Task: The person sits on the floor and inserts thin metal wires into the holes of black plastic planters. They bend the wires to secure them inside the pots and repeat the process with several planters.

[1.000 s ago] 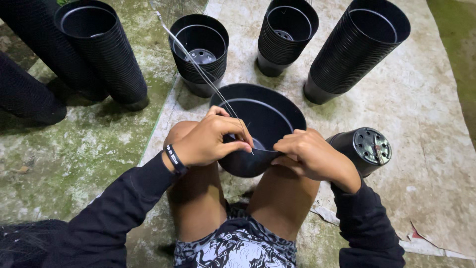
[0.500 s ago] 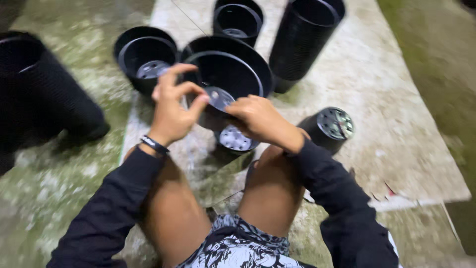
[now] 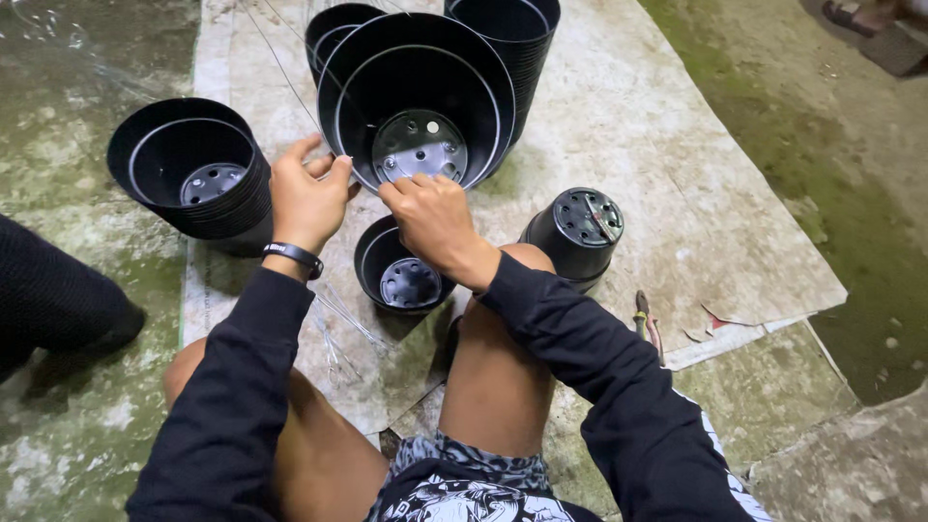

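Fingers (image 3: 333,172) of the left hand (image 3: 307,198) pinch the near rim of the pot (image 3: 416,97), thumb and forefinger closed on its edge; fingers of the right hand (image 3: 430,215) are curled at the same rim a little to the right, pressing on it, though whether they also grip something fine cannot be told. A thin wire (image 3: 280,68) runs from the upper left of the frame down toward the left fingertips.

The step in hand appears to be working the wire at the rim. It would go best with the pot kept tilted toward the viewer, the left pinch steadying the edge while the right does the fine work, and the wire kept taut so that it does not kink.

The pot sits at upper centre of the frame, mouth toward the camera. It is black, round, thin-walled plastic with a pale inner ring and a grey base pierced by drain holes. A smaller pot (image 3: 406,275) lies just below the hands, a pot stack (image 3: 193,174) at left, an upturned pot (image 3: 580,227) at right.
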Motion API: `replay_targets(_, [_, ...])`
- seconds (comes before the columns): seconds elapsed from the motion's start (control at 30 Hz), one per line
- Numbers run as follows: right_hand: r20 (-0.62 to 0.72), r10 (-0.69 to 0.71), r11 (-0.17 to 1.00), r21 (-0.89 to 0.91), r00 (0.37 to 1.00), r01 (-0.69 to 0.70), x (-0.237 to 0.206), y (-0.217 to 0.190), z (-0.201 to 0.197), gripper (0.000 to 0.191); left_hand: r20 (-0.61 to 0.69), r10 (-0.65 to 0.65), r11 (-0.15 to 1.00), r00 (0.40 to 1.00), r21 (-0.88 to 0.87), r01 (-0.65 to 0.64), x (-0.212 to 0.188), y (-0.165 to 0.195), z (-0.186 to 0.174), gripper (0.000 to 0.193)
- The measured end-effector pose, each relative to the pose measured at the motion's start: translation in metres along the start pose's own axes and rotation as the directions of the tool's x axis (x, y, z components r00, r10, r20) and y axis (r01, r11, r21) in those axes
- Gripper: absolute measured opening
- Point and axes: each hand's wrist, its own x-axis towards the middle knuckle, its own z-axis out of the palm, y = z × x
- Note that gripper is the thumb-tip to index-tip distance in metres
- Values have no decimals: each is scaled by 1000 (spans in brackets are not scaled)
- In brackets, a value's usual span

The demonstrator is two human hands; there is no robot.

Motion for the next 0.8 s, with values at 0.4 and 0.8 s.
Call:
replay_targets(0.4, [-66,40,983,-177,997,-51,3,6,20,4,-67,157,929,985,347,-125,28,-12,27,22])
replay_targets(0.8, [-67,12,968,-250,998,-28,3,-8,41,6,-137,246,851,959,505,-146,26,-15,22,22])
